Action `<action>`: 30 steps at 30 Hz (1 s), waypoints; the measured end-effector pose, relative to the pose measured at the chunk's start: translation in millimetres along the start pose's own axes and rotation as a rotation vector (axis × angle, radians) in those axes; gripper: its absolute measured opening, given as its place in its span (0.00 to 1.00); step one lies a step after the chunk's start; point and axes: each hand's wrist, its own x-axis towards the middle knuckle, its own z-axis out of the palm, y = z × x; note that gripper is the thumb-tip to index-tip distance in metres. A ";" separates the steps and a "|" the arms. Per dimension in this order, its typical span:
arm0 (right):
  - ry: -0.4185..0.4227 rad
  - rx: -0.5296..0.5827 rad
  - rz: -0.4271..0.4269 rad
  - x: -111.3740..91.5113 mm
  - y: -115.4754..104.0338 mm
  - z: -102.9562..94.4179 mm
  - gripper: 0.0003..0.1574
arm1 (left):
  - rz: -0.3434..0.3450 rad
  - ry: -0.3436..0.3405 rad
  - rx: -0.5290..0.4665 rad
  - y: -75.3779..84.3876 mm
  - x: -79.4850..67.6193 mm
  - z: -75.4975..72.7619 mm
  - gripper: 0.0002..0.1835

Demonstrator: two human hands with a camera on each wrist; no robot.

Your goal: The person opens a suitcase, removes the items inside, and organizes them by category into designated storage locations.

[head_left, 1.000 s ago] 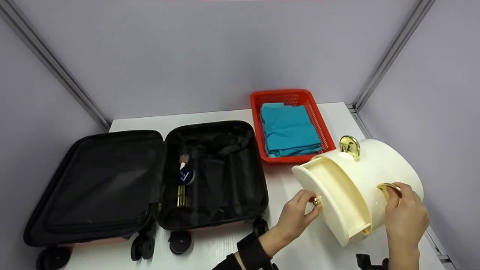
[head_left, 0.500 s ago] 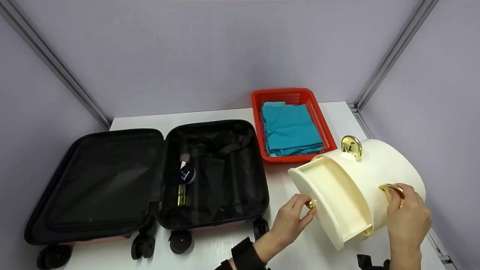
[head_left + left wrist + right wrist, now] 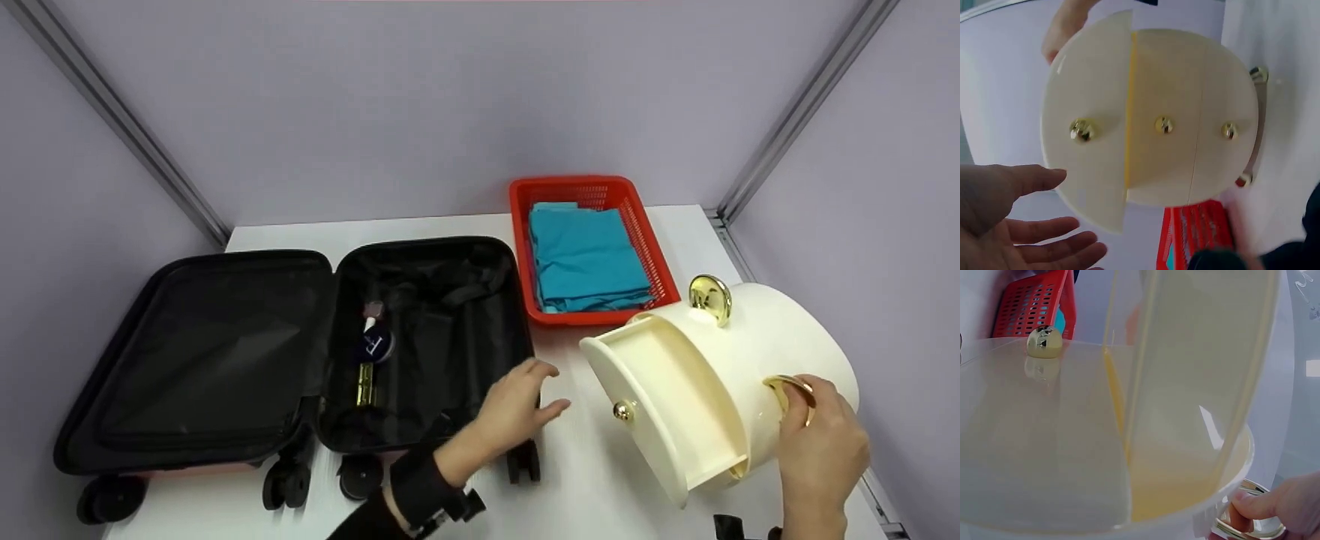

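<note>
A cream, rounded drawer box (image 3: 795,330) with gold ear-shaped pieces stands tilted at the right in the head view. Its top drawer (image 3: 671,397) is pulled out and bare inside. My right hand (image 3: 825,442) grips the near gold ear (image 3: 778,382), thumb and fingers around it. My left hand (image 3: 510,401) is off the drawer's round gold knob (image 3: 623,410), fingers spread and holding nothing, between suitcase and box. The left wrist view shows the box's front with the lower drawers' knobs (image 3: 1164,125) and my left fingers (image 3: 1044,230) apart from it.
An opened black-lined suitcase (image 3: 225,360) fills the left of the white table (image 3: 570,495). Inside its right half lie a dark blue round tin (image 3: 377,344), a yellow-gold item (image 3: 365,385) and a pinkish-topped item (image 3: 373,309). Behind the box, a red basket (image 3: 520,255) holds folded teal cloth (image 3: 589,259).
The drawer slid out a little further toward the left under my left hand. That hand then let go of the knob and moved left. My right hand kept its grip on the ear.
</note>
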 end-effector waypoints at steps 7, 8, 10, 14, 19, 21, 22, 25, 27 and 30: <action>0.006 -0.004 -0.013 -0.6 2.3 -0.2 0.11 | -0.243 -0.058 0.076 -66.7 30.5 -40.8 0.22; 0.005 -0.003 -0.016 -0.6 2.4 0.0 0.11 | -0.286 -0.048 0.097 -77.5 33.9 -43.9 0.22; 0.007 -0.001 -0.021 -0.6 2.5 0.4 0.11 | -0.375 -0.040 0.132 -97.9 39.0 -48.1 0.23; 0.013 0.000 -0.030 -0.4 2.3 1.0 0.11 | -0.525 -0.072 0.183 -134.0 44.5 -54.5 0.27; 0.013 -0.002 -0.022 -0.6 2.3 0.5 0.11 | -0.664 -0.130 0.232 -168.8 44.9 -59.9 0.31; 0.011 -0.003 -0.019 -0.7 2.7 0.2 0.11 | -0.728 -0.147 0.212 -179.5 43.3 -61.3 0.32; 0.009 -0.005 -0.019 -0.7 3.0 0.2 0.11 | -0.759 -0.158 0.200 -184.9 42.3 -61.8 0.33; 0.009 -0.006 -0.022 -0.3 4.0 0.4 0.11 | -0.848 -0.188 0.137 -199.5 36.7 -63.0 0.35; 0.007 -0.003 -0.024 -0.1 4.4 0.7 0.11 | -0.883 -0.210 0.103 -207.9 31.5 -64.4 0.36; 0.011 0.009 -0.034 0.1 5.0 1.3 0.11 | -0.917 -0.241 0.047 -218.2 22.3 -66.4 0.36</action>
